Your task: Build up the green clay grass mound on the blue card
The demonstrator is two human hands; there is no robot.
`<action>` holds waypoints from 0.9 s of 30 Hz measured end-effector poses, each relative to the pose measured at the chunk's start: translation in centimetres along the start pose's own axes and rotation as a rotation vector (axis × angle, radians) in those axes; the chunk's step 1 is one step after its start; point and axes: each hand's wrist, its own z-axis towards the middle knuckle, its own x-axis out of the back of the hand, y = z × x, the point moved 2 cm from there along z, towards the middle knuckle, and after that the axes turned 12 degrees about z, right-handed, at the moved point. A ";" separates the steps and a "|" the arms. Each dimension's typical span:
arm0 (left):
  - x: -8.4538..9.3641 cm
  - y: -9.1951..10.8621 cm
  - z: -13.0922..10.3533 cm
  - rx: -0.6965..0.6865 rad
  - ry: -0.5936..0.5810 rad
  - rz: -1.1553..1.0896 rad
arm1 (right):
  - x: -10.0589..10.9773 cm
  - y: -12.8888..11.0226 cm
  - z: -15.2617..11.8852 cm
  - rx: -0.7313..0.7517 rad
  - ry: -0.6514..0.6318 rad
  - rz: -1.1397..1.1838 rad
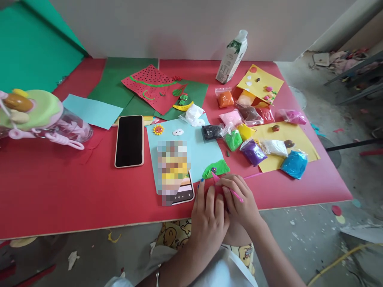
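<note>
My right hand [241, 201] grips a pink clay tool [237, 194], its pointed end touching or just above a green clay patch [223, 168]. A small purple flower [214, 170] sits on that patch. The patch lies at the lower right corner of a light blue sheet [206, 149]. Beside the right hand, my left hand [211, 211] rests with fingers extended at the patch's lower edge, holding nothing that I can see. An orange sun [158, 130] and a white cloud [178, 132] of clay decorate the sheet. A phone [188, 192] with a blurred picture overlaps its lower left.
Several clay packets, among them purple [253, 152] and blue [295, 164], lie to the right. A dark-screened phone [129, 141] is at left, near a lidded bottle [74, 125]. A carton [231, 57] stands at the back. The red table's front edge [89, 230] is close to me.
</note>
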 end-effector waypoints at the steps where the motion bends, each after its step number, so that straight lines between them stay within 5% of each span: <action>1: 0.0 0.0 -0.1 -0.003 0.009 -0.008 | 0.0 0.0 0.0 0.007 0.000 -0.002; 19: -0.2 -0.6 -1.3 -0.082 -0.150 -0.077 | -0.3 0.3 -0.9 0.107 -0.057 -0.090; 27: -0.6 -0.5 -1.4 -0.059 -0.106 -0.081 | -0.3 0.3 -0.5 0.128 -0.092 -0.082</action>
